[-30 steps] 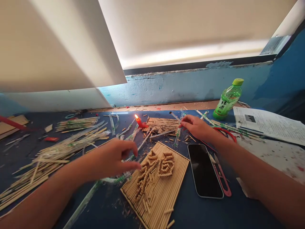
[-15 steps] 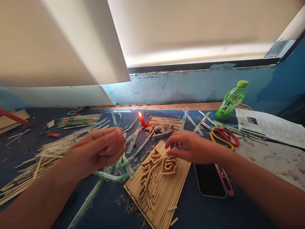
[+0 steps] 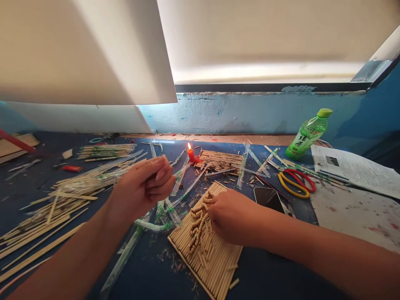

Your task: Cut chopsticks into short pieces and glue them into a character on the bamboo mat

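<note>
A mat of wooden sticks laid side by side point(image 3: 218, 271) rests on the blue table, with curling rows of small beige pieces point(image 3: 197, 225) standing on it and several short loose stick pieces point(image 3: 204, 252) lying on it. My right hand point(image 3: 233, 216) is down over the mat's right side, fingers curled, with its fingertips hidden behind the hand; it covers part of the pattern. My left hand point(image 3: 150, 181) hovers left of the mat with fingers curled together. What it holds, if anything, does not show. A lit red candle point(image 3: 192, 155) stands behind, between the hands.
Red-and-yellow-handled scissors point(image 3: 295, 183), a phone point(image 3: 268, 199) partly under my right arm, a green tea bottle point(image 3: 309, 135) and a printed sheet point(image 3: 356, 171) are on the right. Loose sticks point(image 3: 56, 216) and clear wrappers point(image 3: 125, 258) lie left; a smaller stick panel point(image 3: 221, 160) is behind.
My right hand has come down and slightly left onto the mat, its fingers now curled and covering the right-hand spiral. My left hand sits slightly higher and farther right in view.
</note>
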`<action>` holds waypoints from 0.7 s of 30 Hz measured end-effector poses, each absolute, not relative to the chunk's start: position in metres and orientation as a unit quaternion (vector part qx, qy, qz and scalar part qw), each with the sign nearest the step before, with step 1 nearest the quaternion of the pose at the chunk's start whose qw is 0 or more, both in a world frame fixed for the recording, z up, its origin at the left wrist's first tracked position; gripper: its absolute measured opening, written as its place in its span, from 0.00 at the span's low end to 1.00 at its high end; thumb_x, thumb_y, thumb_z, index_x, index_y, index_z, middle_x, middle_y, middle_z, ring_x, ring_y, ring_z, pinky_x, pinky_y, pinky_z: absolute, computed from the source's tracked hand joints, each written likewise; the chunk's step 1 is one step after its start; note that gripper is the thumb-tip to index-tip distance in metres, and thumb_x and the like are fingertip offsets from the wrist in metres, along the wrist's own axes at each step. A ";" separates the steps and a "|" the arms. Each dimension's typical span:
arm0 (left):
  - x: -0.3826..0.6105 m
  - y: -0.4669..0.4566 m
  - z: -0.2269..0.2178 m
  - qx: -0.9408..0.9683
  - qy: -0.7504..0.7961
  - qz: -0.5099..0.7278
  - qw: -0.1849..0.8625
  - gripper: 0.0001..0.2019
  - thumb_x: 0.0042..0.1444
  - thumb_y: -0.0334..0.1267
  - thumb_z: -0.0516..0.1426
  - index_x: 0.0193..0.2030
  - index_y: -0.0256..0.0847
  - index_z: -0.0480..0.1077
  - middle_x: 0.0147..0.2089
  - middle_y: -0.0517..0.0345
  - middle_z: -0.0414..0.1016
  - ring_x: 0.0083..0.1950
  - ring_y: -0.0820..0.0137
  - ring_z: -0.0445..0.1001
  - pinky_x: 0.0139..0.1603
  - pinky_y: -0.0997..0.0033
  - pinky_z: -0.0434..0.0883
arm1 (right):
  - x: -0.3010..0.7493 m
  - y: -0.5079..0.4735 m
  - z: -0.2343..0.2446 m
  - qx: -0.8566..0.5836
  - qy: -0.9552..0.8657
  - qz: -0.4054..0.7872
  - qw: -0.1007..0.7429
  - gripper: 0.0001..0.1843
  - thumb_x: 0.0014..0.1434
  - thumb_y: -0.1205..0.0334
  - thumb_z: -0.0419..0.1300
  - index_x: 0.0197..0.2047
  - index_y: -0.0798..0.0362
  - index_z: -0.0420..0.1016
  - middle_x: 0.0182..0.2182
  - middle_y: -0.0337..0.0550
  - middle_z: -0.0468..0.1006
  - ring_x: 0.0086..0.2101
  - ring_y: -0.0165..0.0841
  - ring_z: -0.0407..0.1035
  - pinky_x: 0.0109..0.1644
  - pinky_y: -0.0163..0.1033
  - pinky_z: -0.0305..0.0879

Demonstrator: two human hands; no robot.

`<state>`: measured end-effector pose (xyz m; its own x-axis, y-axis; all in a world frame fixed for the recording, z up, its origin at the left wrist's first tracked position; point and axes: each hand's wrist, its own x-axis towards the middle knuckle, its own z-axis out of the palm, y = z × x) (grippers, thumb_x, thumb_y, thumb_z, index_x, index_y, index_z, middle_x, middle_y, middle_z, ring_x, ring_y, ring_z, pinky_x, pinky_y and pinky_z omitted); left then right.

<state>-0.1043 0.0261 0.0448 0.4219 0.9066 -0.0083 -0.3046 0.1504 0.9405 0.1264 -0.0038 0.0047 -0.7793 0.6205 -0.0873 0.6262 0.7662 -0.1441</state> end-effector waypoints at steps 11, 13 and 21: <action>-0.090 0.020 0.039 0.536 0.348 0.382 0.668 0.20 0.66 0.45 0.56 0.24 0.40 0.62 0.20 0.68 0.49 0.20 0.78 0.45 0.19 0.75 0.43 | 0.146 0.014 0.041 0.377 0.881 -0.224 -0.178 0.07 0.60 0.64 0.62 0.31 0.52 0.78 0.26 0.39 0.77 0.27 0.29 0.65 0.32 0.37 0.56; -0.085 0.020 0.037 0.564 0.368 0.339 0.657 0.15 0.64 0.46 0.59 0.29 0.40 0.66 0.20 0.69 0.51 0.20 0.78 0.46 0.19 0.75 0.45 | 0.154 0.029 0.059 0.402 0.862 -0.195 -0.241 0.09 0.61 0.60 0.63 0.30 0.51 0.77 0.22 0.37 0.72 0.24 0.28 0.61 0.30 0.37 0.53; -0.056 0.015 0.041 0.824 0.447 -0.004 0.349 0.24 0.52 0.60 0.63 0.49 0.47 0.73 0.32 0.59 0.68 0.31 0.66 0.66 0.28 0.68 0.58 | 0.173 0.049 0.112 0.431 0.795 -0.114 -0.411 0.09 0.61 0.58 0.66 0.31 0.51 0.80 0.18 0.35 0.63 0.22 0.26 0.53 0.27 0.38 0.49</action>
